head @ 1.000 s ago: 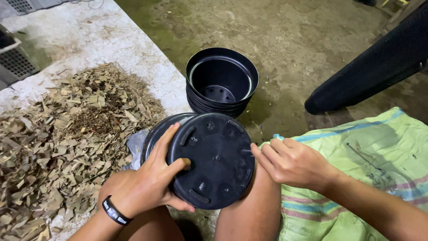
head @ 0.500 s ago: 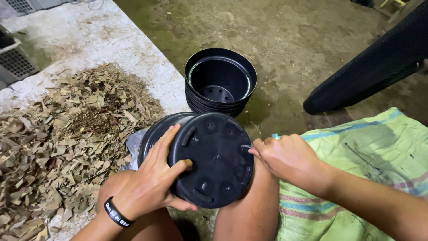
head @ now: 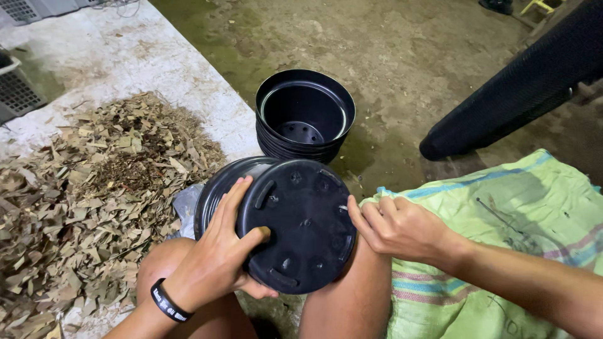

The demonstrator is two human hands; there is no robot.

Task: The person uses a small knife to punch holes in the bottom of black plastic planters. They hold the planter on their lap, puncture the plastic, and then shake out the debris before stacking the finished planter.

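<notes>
Left hand [head: 220, 260] clasps the tipped black plastic pot [head: 301, 226], steadying its base toward the camera; right hand [head: 392, 226] pinches the rim opposite. Stacked pots [head: 304, 116] stand beyond.

A black plastic plant pot [head: 301, 226] lies tipped on its side across the person's bare thighs, its round underside turned up toward the camera. That base shows small drain holes, short raised feet near the edge and a dusty, scuffed surface. Its open rim points away, toward the left, and a second dark rim shows just behind it, so it looks nested in another pot; how many cannot be told.
</notes>
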